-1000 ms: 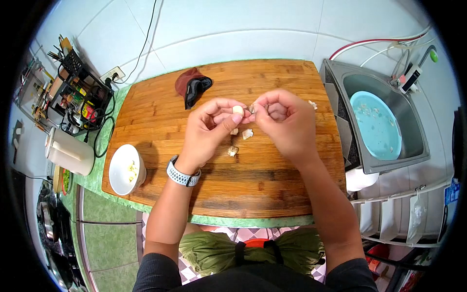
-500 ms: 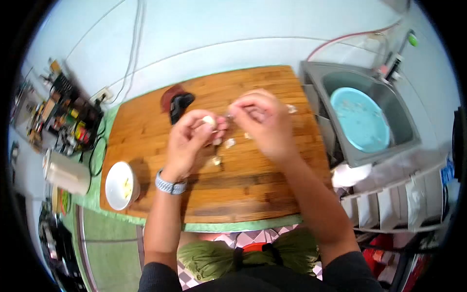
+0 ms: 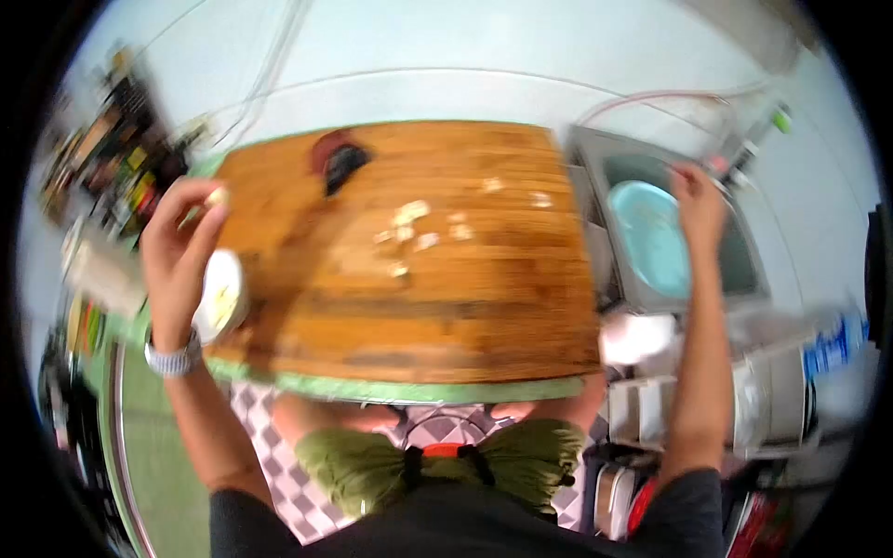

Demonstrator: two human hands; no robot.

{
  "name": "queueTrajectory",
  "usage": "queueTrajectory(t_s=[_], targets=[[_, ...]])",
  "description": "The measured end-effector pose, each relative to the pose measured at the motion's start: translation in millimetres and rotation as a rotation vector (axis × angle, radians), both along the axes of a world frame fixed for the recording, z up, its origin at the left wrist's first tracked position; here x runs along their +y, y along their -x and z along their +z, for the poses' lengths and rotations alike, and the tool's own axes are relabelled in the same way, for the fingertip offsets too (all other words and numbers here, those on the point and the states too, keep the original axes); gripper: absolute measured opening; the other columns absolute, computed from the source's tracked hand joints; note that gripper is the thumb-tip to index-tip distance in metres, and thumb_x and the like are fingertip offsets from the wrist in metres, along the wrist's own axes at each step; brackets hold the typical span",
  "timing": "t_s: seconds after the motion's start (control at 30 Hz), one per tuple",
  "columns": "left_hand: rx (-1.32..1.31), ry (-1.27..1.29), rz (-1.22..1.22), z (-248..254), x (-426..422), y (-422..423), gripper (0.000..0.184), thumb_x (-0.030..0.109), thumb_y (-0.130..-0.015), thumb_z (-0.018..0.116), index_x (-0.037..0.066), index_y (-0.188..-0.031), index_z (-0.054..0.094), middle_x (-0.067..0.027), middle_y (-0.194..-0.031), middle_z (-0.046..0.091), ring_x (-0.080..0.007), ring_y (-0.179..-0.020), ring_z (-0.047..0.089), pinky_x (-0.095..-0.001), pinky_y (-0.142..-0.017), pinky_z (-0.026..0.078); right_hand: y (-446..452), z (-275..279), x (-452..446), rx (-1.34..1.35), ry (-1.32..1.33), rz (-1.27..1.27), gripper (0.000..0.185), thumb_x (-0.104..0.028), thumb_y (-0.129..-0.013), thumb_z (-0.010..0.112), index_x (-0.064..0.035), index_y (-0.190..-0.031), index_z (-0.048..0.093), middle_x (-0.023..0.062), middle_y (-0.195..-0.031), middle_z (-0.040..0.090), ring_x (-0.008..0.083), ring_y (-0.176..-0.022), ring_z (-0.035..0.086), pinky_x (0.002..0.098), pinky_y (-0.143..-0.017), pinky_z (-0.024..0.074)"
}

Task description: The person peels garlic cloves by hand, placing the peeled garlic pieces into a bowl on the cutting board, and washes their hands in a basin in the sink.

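My left hand [image 3: 181,246] is at the left, just above and beside the white bowl [image 3: 233,312], pinching a pale peeled clove [image 3: 218,197] between thumb and fingertips. Yellowish pieces [image 3: 221,305] lie in the bowl. Far to the right, my right hand [image 3: 699,206] is over the sink beside the light-blue basin [image 3: 642,237]; its fingers are pressed together, and anything between them is too small and blurred to make out. Several cloves and bits of skin [image 3: 406,216] lie on the wooden board [image 3: 446,316].
A dark red and black cloth item [image 3: 342,167] lies at the board's back left. The grey sink [image 3: 735,251] adjoins the right side. A pale container [image 3: 102,270] and a rack of bottles [image 3: 121,167] stand at the left. A white dish rack [image 3: 651,409] is at lower right.
My hands have moved apart from the board's middle: the left one to the bowl with the clove, the right one over the sink. Pieces on the board that they had covered now show.
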State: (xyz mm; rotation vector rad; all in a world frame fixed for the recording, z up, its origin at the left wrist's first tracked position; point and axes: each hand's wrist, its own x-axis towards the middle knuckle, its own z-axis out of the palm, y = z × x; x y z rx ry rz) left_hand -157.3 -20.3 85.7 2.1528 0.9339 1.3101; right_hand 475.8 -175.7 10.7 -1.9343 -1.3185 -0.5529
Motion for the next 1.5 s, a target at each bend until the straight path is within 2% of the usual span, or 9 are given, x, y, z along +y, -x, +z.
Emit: queueTrajectory(t_s=[0.13, 0.2, 0.4, 0.63, 0.73, 0.87, 1.0, 1.23, 1.5], targets=[[0.37, 0.016, 0.165, 2.8, 9.2, 68.0, 0.014, 0.014, -0.098, 0.072, 0.004, -0.107, 0.069, -0.0014, -0.106, 0.067, -0.0108, -0.099, 0.064, -0.029, -0.085, 0.054, -160.9, -89.5, -67.3, -0.471, 0.441, 0.081, 0.051, -0.006, -0.087, 0.073, -0.0127, -0.137, 0.062, 0.018, -0.111, 0.074, 0.0349, -0.098, 0.072, 0.0408, -0.091, 0.0553], [0.493, 0.028, 0.176, -5.2, 20.1, 98.3, 0.018, 0.018, -0.095, 0.075, 0.002, -0.103, 0.072, -0.0055, -0.097, 0.07, -0.0152, -0.088, 0.066, -0.0308, -0.077, 0.055, -122.6, -55.9, -82.4, -0.183, 0.848, -0.096, 0.07, 0.001, -0.082, 0.07, -0.0148, -0.148, 0.054, 0.0178, -0.103, 0.073, 0.0352, -0.09, 0.07, 0.0412, -0.086, 0.0558], [0.921, 0.151, 0.23, -13.1, 30.5, 121.6, 0.026, 0.021, -0.09, 0.077, 0.001, -0.106, 0.075, -0.0142, -0.095, 0.072, -0.0254, -0.082, 0.068, -0.0375, -0.073, 0.055, -65.9, -26.5, -53.4, 0.008, 0.494, -0.059, 0.069, 0.002, -0.086, 0.068, -0.0187, -0.151, 0.054, 0.0165, -0.093, 0.07, 0.0304, -0.08, 0.068, 0.0428, -0.077, 0.0545], [0.601, -0.076, 0.198, -12.0, 23.7, 106.0, 0.017, -0.003, -0.086, 0.062, 0.001, -0.101, 0.069, -0.0078, -0.092, 0.063, -0.0175, -0.075, 0.058, -0.0317, -0.068, 0.048, 93.0, 50.3, -13.4, 0.061, 0.269, 0.191, 0.051, 0.001, -0.091, 0.065, -0.012, -0.14, 0.063, 0.0145, -0.095, 0.07, 0.0202, -0.079, 0.067, 0.0338, -0.073, 0.0531], [0.474, -0.157, 0.143, -6.9, 16.0, 69.6, 0.001, -0.001, -0.085, 0.058, -0.001, -0.085, 0.057, -0.007, -0.092, 0.056, -0.0176, -0.079, 0.057, -0.0295, -0.07, 0.046, 146.0, 53.2, 16.6, 0.05, 0.171, 0.466, 0.032, 0.001, -0.091, 0.063, -0.0068, -0.121, 0.071, 0.0135, -0.101, 0.072, 0.0225, -0.087, 0.069, 0.0339, -0.075, 0.0532], [0.492, -0.284, 0.073, -13.3, 14.7, 0.7, 0.019, 0.017, -0.088, 0.06, -0.002, -0.085, 0.057, -0.0153, -0.094, 0.056, -0.0341, -0.085, 0.059, -0.0414, -0.078, 0.049, 226.5, 42.8, 56.8, 0.12, 0.336, 0.651, 0.019, -0.003, -0.089, 0.067, -0.0054, -0.106, 0.074, 0.0122, -0.103, 0.073, 0.0278, -0.098, 0.069, 0.0348, -0.085, 0.0546], [0.407, -0.199, 0.006, -35.1, 25.3, -74.2, 0.034, 0.034, -0.095, 0.064, 0.001, -0.087, 0.067, -0.013, -0.09, 0.063, -0.0329, -0.088, 0.063, -0.0423, -0.08, 0.051, 274.8, -3.4, 101.2, 0.005, 0.472, 0.756, 0.018, -0.007, -0.086, 0.073, -0.0077, -0.103, 0.075, 0.0151, -0.103, 0.072, 0.0326, -0.102, 0.068, 0.04, -0.091, 0.0544], [0.104, -0.098, -0.154, -79.4, 53.3, -148.2, 0.026, 0.025, -0.096, 0.06, 0.002, -0.097, 0.071, -0.0158, -0.092, 0.07, -0.0364, -0.088, 0.066, -0.0454, -0.079, 0.052, 287.4, -38.9, 124.5, 0.054, 0.469, 0.794, 0.017, -0.007, -0.084, 0.077, -0.0082, -0.1, 0.075, 0.0125, -0.092, 0.072, 0.0308, -0.09, 0.07, 0.0381, -0.081, 0.0541], [-0.021, 0.305, -0.521, -88.0, 44.0, -151.6, 0.021, 0.007, -0.1, 0.065, 0.002, -0.121, 0.069, -0.0025, -0.104, 0.067, -0.007, -0.086, 0.061, -0.0236, -0.075, 0.051, 282.2, -21.9, 114.9, 1.236, 0.11, 0.924, 0.016, 0.002, -0.094, 0.073, 0.001, -0.11, 0.069, 0.0061, -0.105, 0.075, 0.0102, -0.095, 0.07, 0.0241, -0.086, 0.0565]])
